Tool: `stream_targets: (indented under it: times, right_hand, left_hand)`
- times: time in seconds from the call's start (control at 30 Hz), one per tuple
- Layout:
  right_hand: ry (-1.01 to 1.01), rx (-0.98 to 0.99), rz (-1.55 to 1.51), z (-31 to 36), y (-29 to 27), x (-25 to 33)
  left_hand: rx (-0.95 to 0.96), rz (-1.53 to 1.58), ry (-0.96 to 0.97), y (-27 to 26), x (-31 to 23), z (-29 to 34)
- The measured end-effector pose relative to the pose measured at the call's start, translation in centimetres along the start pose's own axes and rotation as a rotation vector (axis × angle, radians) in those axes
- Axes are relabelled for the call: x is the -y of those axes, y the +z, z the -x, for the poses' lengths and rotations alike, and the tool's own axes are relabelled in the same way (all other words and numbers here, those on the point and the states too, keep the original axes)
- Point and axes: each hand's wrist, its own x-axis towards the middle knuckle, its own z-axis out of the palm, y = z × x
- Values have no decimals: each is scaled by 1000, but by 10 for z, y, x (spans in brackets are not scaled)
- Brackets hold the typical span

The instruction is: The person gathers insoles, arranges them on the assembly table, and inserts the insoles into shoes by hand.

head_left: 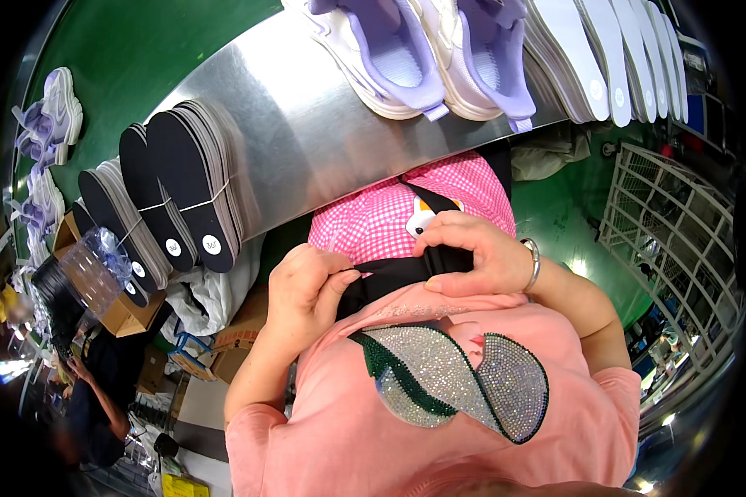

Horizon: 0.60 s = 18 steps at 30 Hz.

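Both my hands are at my waist, in front of a pink checked apron (360, 219) with a cartoon animal patch. A black cloth waistband (394, 272) runs between them. My left hand (302, 286) is closed in a pinch at the band's left end; the fingertips partly hide what they grip. My right hand (485, 253), with a silver bangle at the wrist, holds the band between thumb and curled fingers. A narrow black strap (429, 195) crosses the apron just above the right hand.
A metal worktable (298, 124) curves ahead of me, with white and lilac sneakers (389, 58), stacked white insoles (572, 58) and tied black insoles (191, 182). Left are a clear plastic container (95, 273) and another person's arm (99, 389). A wire rack (671, 240) stands right.
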Motion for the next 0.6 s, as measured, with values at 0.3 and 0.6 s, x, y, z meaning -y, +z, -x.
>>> stream_targets:
  times: [0.3,0.6]
  right_hand:
    - [119,-300,-214,25,-16,-6]
    - [467,-639,-522,115,1,-39]
  left_hand:
    - [209,177,-109,-12,17,18]
    - [-89,691,-554,-4,19,45]
